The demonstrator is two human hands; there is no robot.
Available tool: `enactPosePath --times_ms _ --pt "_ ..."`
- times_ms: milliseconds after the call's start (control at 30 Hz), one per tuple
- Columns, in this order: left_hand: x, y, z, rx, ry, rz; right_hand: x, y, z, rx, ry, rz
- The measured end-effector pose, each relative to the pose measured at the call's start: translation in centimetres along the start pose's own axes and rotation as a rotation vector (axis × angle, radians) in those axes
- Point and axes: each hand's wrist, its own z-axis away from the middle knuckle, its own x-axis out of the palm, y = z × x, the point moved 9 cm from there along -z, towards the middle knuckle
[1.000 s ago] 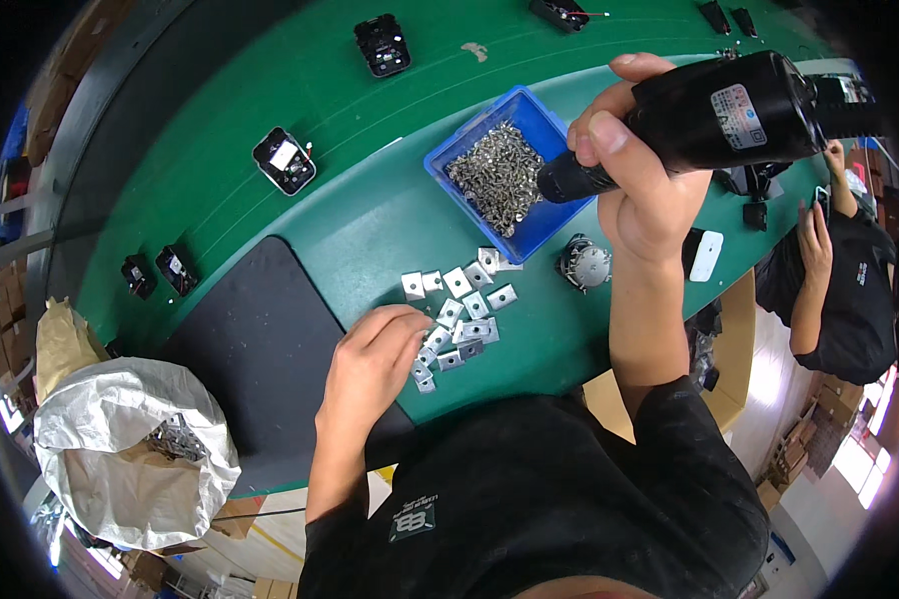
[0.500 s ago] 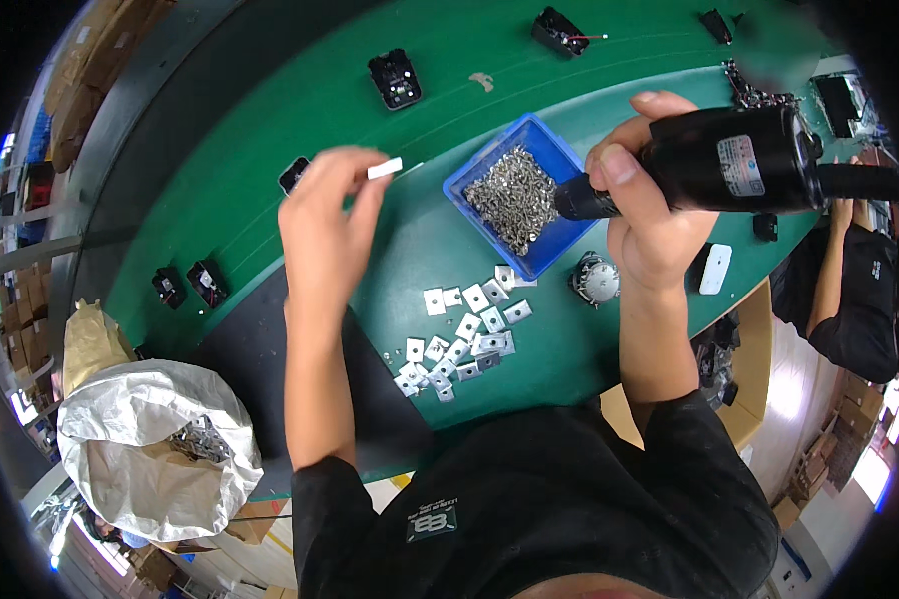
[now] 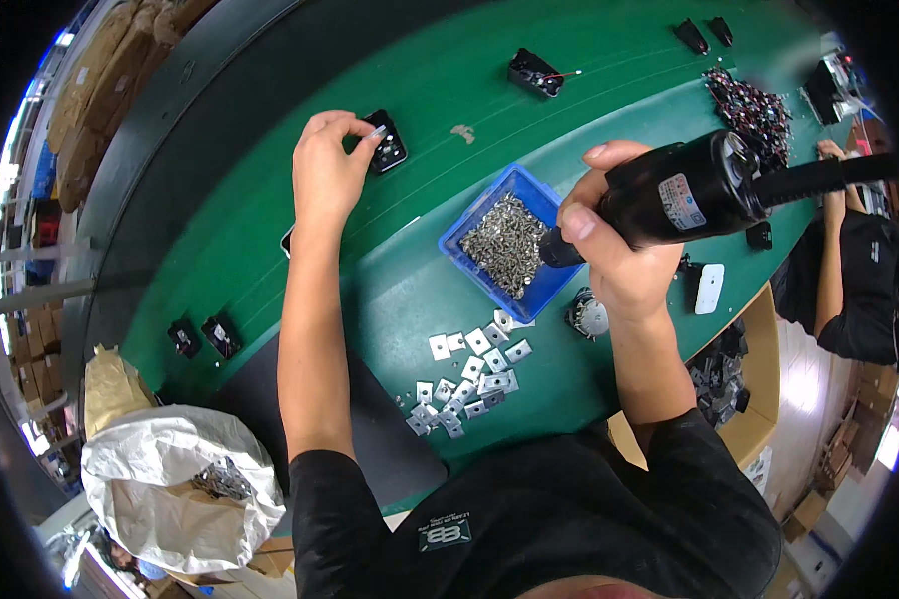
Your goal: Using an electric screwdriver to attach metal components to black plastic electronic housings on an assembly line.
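Since half a second ago, the left hand (image 3: 325, 172) has been brought to a black housing (image 3: 392, 155) at eleven o'clock from the centre of the view. A small pale plate (image 3: 376, 133) is pinched between its closed fingers, held over the housing; whether the two are touching cannot be told. By the right hand (image 3: 626, 255), at two o'clock, a black power screwdriver (image 3: 641, 205) is gripped, fingers wrapped around its body, its nose pointed toward a blue bin (image 3: 542, 293) of loose screws (image 3: 504, 243) at one o'clock. Holed metal plates (image 3: 476, 368) are scattered on the green desk (image 3: 400, 299) at six o'clock, a round metal part (image 3: 591, 317) is placed at four o'clock from the bin, and an open pale bag (image 3: 120, 459) is seen at eight o'clock
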Motion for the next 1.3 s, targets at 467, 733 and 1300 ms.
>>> enactPosePath --times_ms 467,733,1300 --pt "3.5 -5.9 -0.9 -0.147 -0.251 0.173 1.2 -2.1 -3.2 0.228 -0.113 -0.398" --pt "-5.0 7.2 10.8 0.007 -0.15 0.257 1.1 -1.5 -2.4 0.192 -0.158 -0.33" --pt "-3.4 8.8 17.4 -0.027 -0.301 0.229 3.0 -2.2 -0.4 0.215 -0.2 -0.415"
